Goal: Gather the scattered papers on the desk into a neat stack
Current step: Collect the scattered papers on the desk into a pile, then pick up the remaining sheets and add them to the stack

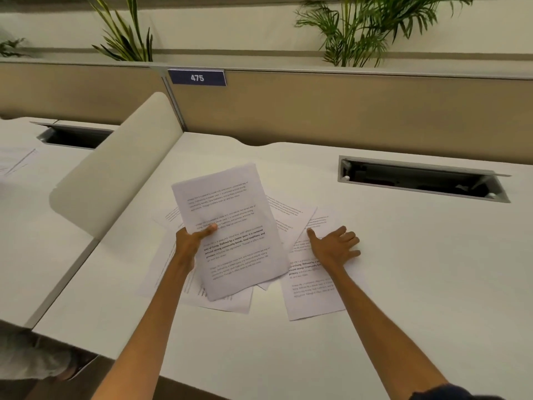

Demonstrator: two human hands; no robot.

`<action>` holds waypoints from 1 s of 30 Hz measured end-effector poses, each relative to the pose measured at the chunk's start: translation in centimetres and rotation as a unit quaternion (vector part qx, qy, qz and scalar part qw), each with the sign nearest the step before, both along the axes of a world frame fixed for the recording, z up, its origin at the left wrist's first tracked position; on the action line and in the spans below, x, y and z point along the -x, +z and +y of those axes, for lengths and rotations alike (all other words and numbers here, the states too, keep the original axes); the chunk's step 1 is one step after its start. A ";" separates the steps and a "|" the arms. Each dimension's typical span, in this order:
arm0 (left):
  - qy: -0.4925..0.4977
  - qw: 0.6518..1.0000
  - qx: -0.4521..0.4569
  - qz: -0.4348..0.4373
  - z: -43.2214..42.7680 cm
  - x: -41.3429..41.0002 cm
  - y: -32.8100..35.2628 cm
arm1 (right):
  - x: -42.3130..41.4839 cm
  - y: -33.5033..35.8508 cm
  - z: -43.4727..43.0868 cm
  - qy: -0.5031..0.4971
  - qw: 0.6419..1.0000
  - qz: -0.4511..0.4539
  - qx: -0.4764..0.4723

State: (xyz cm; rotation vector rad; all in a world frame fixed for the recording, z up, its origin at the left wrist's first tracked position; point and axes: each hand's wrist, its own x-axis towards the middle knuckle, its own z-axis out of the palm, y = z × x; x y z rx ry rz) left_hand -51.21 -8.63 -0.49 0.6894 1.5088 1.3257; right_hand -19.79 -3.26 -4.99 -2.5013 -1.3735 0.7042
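My left hand (192, 239) grips a bundle of printed sheets (230, 223) by its left edge and holds it lifted, tilted, over the white desk (403, 269). Under it several more printed papers (291, 215) lie fanned out and overlapping on the desk. One sheet (313, 293) lies apart to the right. My right hand (336, 246) rests flat on that sheet's upper part, fingers spread, thumb pointing left. Parts of the lower papers are hidden by the lifted bundle.
A cable hatch (421, 179) stands open at the back right of the desk. A rounded beige divider (115, 168) rises on the left, with a neighbouring desk beyond it. A tan partition (346, 111) with sign 475 (197, 77) closes the back.
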 end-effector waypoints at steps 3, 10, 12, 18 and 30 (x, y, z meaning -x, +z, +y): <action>-0.011 1.000 0.007 0.002 0.6 0.8 -0.4 | 2.5 -0.1 1.1 0.011 0.999 0.022 0.029; -0.046 0.999 0.026 -0.012 2.6 2.0 -1.7 | 4.3 0.3 3.3 0.007 0.998 -0.046 0.037; -0.056 0.998 0.031 -0.020 3.1 2.1 -2.1 | 4.3 0.6 4.0 0.001 0.997 -0.063 0.041; -0.074 0.996 0.046 -0.031 4.1 2.7 -3.3 | 6.3 0.9 4.7 -0.012 0.999 0.030 0.024; -0.100 0.994 0.028 -0.040 6.6 3.5 -2.5 | 1.4 6.6 5.9 -0.064 0.943 0.311 -0.098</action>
